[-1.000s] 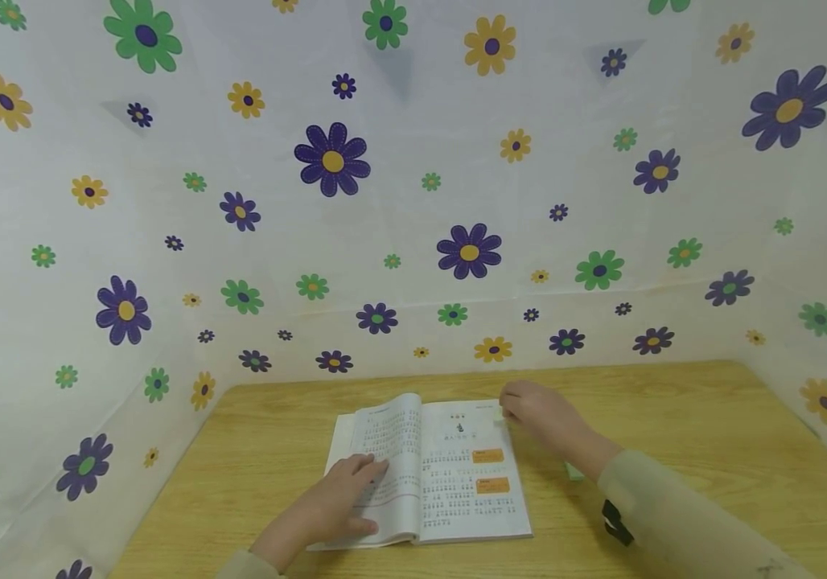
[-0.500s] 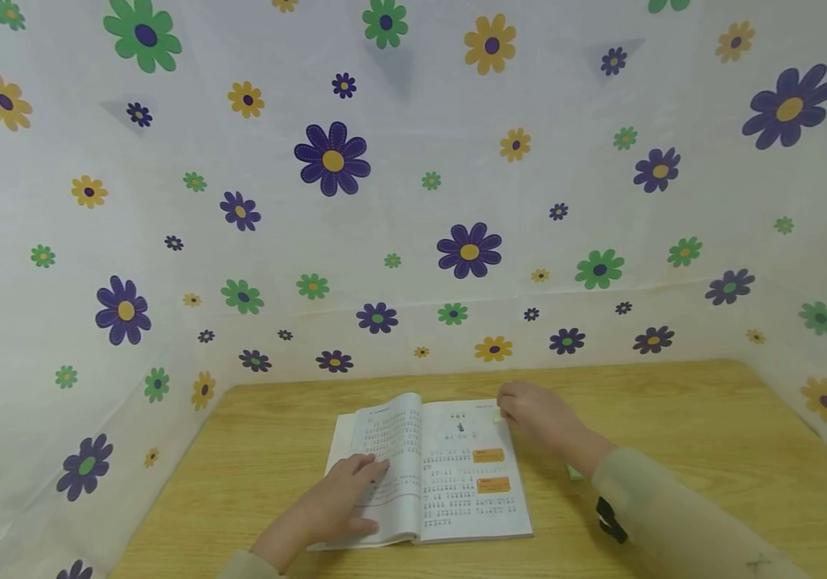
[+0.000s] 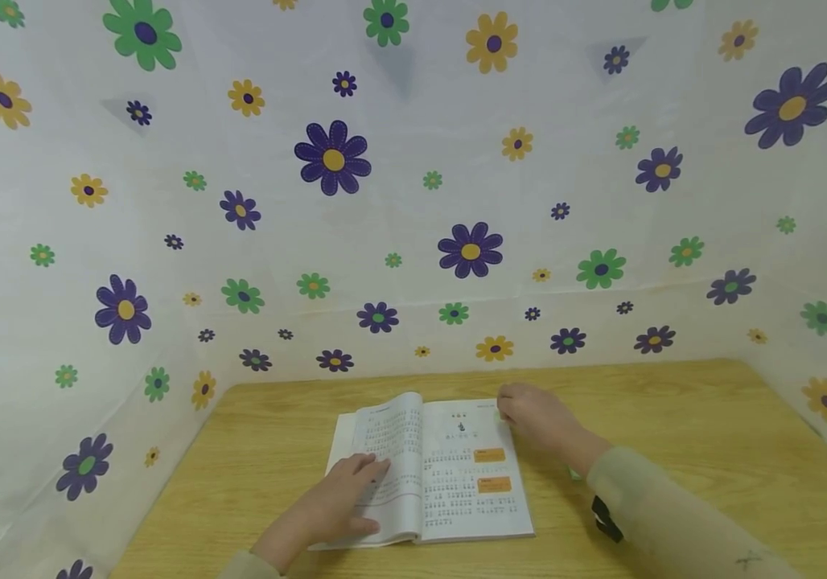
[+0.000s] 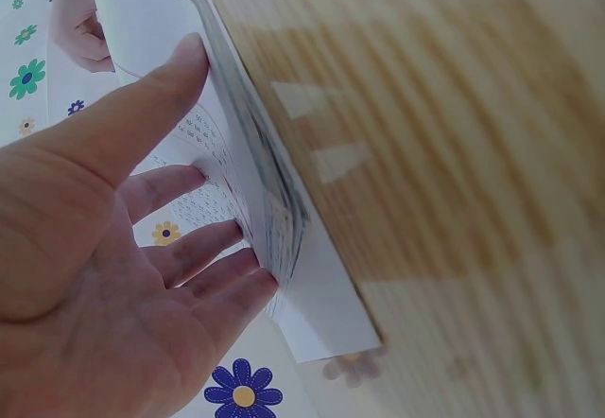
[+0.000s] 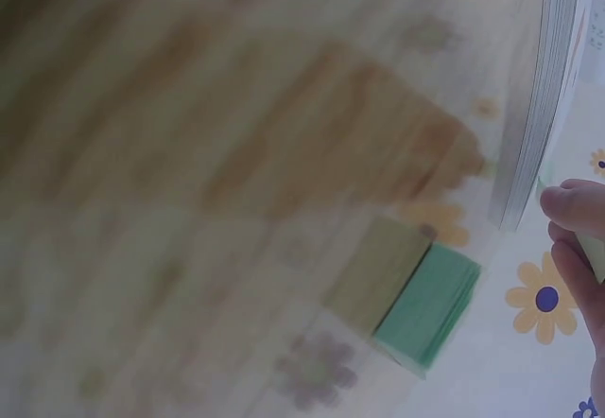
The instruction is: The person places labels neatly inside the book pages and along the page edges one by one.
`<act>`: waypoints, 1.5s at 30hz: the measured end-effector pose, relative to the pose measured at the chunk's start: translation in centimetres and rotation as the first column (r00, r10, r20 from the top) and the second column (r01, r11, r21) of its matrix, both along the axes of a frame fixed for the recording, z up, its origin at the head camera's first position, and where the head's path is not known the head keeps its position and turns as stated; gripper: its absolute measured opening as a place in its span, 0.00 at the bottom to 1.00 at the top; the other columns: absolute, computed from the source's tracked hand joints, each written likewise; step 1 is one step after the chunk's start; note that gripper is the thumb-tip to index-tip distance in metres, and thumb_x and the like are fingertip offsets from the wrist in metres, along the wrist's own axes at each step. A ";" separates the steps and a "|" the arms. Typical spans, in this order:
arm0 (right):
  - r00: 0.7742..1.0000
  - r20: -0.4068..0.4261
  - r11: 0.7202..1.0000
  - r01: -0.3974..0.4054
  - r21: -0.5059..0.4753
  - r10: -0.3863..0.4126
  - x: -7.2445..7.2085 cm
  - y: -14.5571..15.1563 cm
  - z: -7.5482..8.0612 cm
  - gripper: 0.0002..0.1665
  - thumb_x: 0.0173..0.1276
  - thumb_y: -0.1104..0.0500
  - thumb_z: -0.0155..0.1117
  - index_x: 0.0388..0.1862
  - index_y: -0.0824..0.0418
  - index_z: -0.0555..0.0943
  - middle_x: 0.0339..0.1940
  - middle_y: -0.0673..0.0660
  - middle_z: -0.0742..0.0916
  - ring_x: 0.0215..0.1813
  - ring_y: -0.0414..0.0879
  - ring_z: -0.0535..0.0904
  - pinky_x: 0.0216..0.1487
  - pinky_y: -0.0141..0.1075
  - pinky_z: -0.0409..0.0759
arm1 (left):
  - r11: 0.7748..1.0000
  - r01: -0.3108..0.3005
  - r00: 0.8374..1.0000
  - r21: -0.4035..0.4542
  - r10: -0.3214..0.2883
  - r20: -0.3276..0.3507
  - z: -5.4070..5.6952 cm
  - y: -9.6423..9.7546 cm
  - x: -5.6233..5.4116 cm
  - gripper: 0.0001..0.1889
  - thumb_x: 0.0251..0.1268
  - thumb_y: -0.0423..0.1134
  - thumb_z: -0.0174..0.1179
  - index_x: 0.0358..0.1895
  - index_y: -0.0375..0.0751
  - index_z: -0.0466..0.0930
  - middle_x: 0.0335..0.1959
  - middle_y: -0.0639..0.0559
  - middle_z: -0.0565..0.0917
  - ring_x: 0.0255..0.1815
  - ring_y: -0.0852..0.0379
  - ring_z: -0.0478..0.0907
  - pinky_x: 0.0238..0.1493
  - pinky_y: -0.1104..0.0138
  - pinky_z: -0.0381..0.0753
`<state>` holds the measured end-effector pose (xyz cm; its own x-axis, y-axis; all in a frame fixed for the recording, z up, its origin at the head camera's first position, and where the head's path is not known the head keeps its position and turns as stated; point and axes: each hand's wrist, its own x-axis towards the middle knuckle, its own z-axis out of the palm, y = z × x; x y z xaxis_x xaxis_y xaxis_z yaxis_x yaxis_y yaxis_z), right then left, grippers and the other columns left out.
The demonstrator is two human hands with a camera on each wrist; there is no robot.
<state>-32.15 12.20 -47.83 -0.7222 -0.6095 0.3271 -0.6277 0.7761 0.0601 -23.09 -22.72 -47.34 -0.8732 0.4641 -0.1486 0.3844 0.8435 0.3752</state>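
Observation:
An open book (image 3: 467, 515) lies on the wooden table, with printed text and orange boxes on its right page. My left hand (image 3: 334, 498) rests on the left page, its fingers spread. In the left wrist view, the fingertips (image 4: 260, 290) touch the page near the outer edge of the book. At the upper right corner of the book, my right hand (image 3: 540, 414) pinches a small pale green sticky note (image 3: 498, 416) against the page edge. My fingers hide most of this note. A green sticky note pad (image 5: 430, 304) lies on the table near the right hand.
The wooden table (image 3: 681, 434) extends to both sides of the book. White sheeting with printed flowers (image 3: 399, 201) encloses its back and sides. A black object (image 3: 605, 519) shows under the right sleeve (image 3: 674, 515).
My right hand has shifted slightly along the corner of the page, and less of the sticky note shows now. The right forearm has moved a little left. My left hand stays in place.

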 end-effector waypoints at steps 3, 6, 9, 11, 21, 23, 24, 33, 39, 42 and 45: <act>1.000 0.017 1.000 0.006 -0.001 -0.006 -0.1 -0.1 0.0 0.03 0.68 0.65 0.76 0.36 0.60 0.88 0.44 0.55 0.91 0.46 0.48 0.88 0.50 0.36 0.91 | 1.000 0.001 1.000 0.001 -0.001 -0.007 0.0 0.0 0.0 0.45 0.60 0.45 0.79 0.79 0.38 0.68 0.79 0.31 0.67 0.80 0.29 0.64 0.78 0.36 0.69; 0.999 0.032 1.000 0.011 0.004 -0.011 -0.2 -0.2 0.1 0.02 0.68 0.65 0.76 0.35 0.60 0.89 0.44 0.55 0.91 0.46 0.47 0.88 0.50 0.36 0.91 | 1.000 -0.001 1.000 0.004 0.001 -0.005 0.1 0.0 0.0 0.45 0.60 0.44 0.79 0.79 0.38 0.68 0.79 0.31 0.67 0.80 0.29 0.64 0.78 0.36 0.69; 0.999 0.051 1.000 0.018 0.015 -0.019 -0.1 -0.3 0.1 0.02 0.68 0.65 0.76 0.36 0.59 0.90 0.45 0.54 0.92 0.48 0.48 0.88 0.52 0.36 0.91 | 1.000 -0.006 1.000 0.008 0.006 0.003 0.1 0.0 0.0 0.45 0.59 0.44 0.80 0.79 0.38 0.68 0.79 0.31 0.67 0.79 0.29 0.64 0.77 0.36 0.70; 0.997 0.066 0.999 0.027 0.026 -0.028 -0.1 -0.4 0.2 0.03 0.68 0.65 0.75 0.37 0.58 0.91 0.46 0.54 0.92 0.49 0.48 0.89 0.53 0.37 0.91 | 1.000 -0.010 1.000 0.009 0.010 0.005 0.2 0.0 0.1 0.45 0.59 0.44 0.80 0.78 0.38 0.69 0.79 0.31 0.67 0.79 0.29 0.64 0.77 0.36 0.70; 0.993 0.105 0.999 0.047 0.011 -0.047 -0.4 -0.4 -0.4 0.05 0.71 0.66 0.73 0.39 0.58 0.92 0.46 0.54 0.93 0.51 0.48 0.89 0.55 0.38 0.91 | 1.000 0.005 1.000 0.009 -0.005 -0.008 0.1 0.0 0.1 0.44 0.60 0.43 0.79 0.78 0.37 0.69 0.78 0.31 0.68 0.79 0.29 0.65 0.77 0.36 0.71; 0.992 0.113 0.999 0.048 0.002 -0.048 -0.5 -0.3 -0.5 0.05 0.71 0.66 0.73 0.39 0.57 0.92 0.47 0.53 0.93 0.52 0.48 0.90 0.55 0.38 0.91 | 1.000 0.005 1.000 0.010 -0.005 -0.008 0.1 0.0 0.1 0.44 0.60 0.43 0.79 0.78 0.37 0.69 0.79 0.31 0.68 0.79 0.29 0.65 0.77 0.36 0.70; 0.992 0.118 0.999 0.051 -0.004 -0.050 -0.6 -0.3 -0.5 0.05 0.71 0.66 0.73 0.39 0.57 0.92 0.47 0.53 0.93 0.52 0.48 0.90 0.56 0.38 0.91 | 1.000 0.006 1.000 0.010 -0.005 -0.008 0.2 0.0 0.1 0.44 0.60 0.43 0.79 0.78 0.37 0.69 0.79 0.31 0.68 0.79 0.29 0.65 0.77 0.36 0.70; 0.991 0.129 0.999 0.024 0.039 -0.029 -0.8 0.0 -0.3 0.05 0.71 0.66 0.72 0.39 0.56 0.91 0.46 0.52 0.93 0.49 0.47 0.88 0.53 0.38 0.91 | 1.000 0.004 1.000 0.003 -0.004 0.001 0.3 0.1 0.1 0.44 0.60 0.44 0.79 0.78 0.37 0.69 0.79 0.32 0.68 0.79 0.30 0.66 0.77 0.37 0.70; 0.987 0.158 0.995 0.024 0.095 -0.038 -0.9 0.1 -0.4 0.07 0.74 0.63 0.70 0.47 0.55 0.90 0.51 0.52 0.91 0.55 0.48 0.87 0.61 0.41 0.88 | 1.000 0.003 1.000 0.002 -0.003 -0.001 0.3 0.1 0.1 0.44 0.60 0.44 0.80 0.78 0.37 0.69 0.78 0.32 0.69 0.79 0.30 0.66 0.77 0.37 0.70; 0.986 0.165 0.994 0.019 0.104 -0.036 -1.0 0.2 -0.6 0.09 0.75 0.62 0.69 0.51 0.54 0.89 0.54 0.51 0.90 0.59 0.48 0.86 0.67 0.43 0.86 | 1.000 0.003 1.000 0.001 -0.003 -0.001 0.2 0.1 0.1 0.44 0.60 0.44 0.80 0.78 0.37 0.69 0.78 0.32 0.68 0.79 0.30 0.65 0.78 0.37 0.70; 0.984 0.179 0.996 0.003 0.094 -0.020 -1.0 0.3 -0.5 0.09 0.75 0.64 0.69 0.51 0.55 0.88 0.54 0.52 0.90 0.60 0.50 0.85 0.68 0.45 0.85 | 1.000 0.006 1.000 -0.001 -0.006 -0.003 0.2 0.1 0.1 0.44 0.60 0.44 0.80 0.78 0.37 0.69 0.79 0.32 0.68 0.79 0.30 0.65 0.78 0.37 0.70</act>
